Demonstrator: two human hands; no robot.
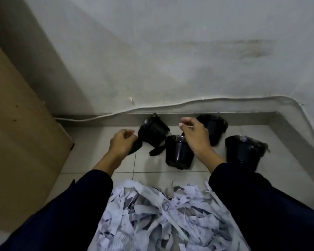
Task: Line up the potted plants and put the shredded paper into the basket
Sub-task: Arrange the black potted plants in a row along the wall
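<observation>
Several black plastic plant pots stand on the tiled floor by the wall. The leftmost pot (pixel 153 131) is tilted off the floor, and my left hand (pixel 122 142) grips a dark leaf (pixel 136 148) that hangs from it. My right hand (pixel 194 136) hovers over the middle pot (pixel 178 153) with loosely curled fingers and nothing visible in them. It partly hides a rear pot (pixel 215 126). Another pot (pixel 243 153) stands at the right. A heap of white shredded paper (pixel 152 218) lies on the floor between my forearms. No basket is in view.
A large brown cardboard sheet (pixel 16 124) leans at the left. A white cable (pixel 170 104) runs along the foot of the grey wall. A raised ledge (pixel 297 127) bounds the floor at the right.
</observation>
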